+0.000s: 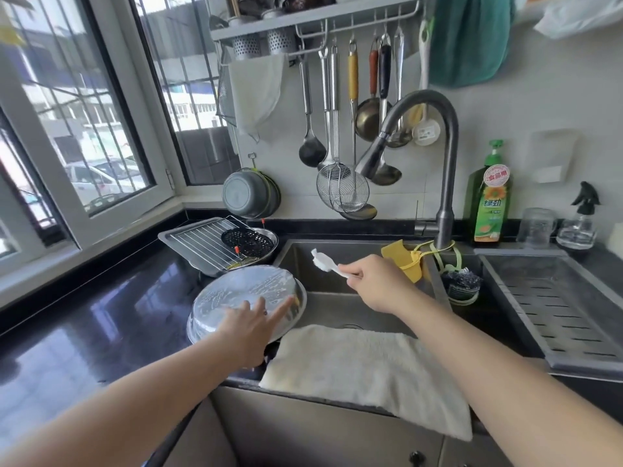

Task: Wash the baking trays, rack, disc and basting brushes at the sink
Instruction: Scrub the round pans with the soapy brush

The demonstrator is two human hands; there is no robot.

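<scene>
Right hand (pixel 372 281) grips white brush (pixel 325 262) over sink (pixel 354 247); left hand (pixel 251 326) rests on soapy round tray (pixel 242 291).

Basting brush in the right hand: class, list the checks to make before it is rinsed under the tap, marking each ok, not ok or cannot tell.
1. Right hand grips the white basting brush by its handle: ok.
2. Brush is over the sink: ok.
3. Brush is beneath the tap head: not ok, it sits to the left.
4. Water running: not ok, none visible.
5. Left hand steadies the round tray: ok.
6. Bristles soap-free: cannot tell.
</scene>
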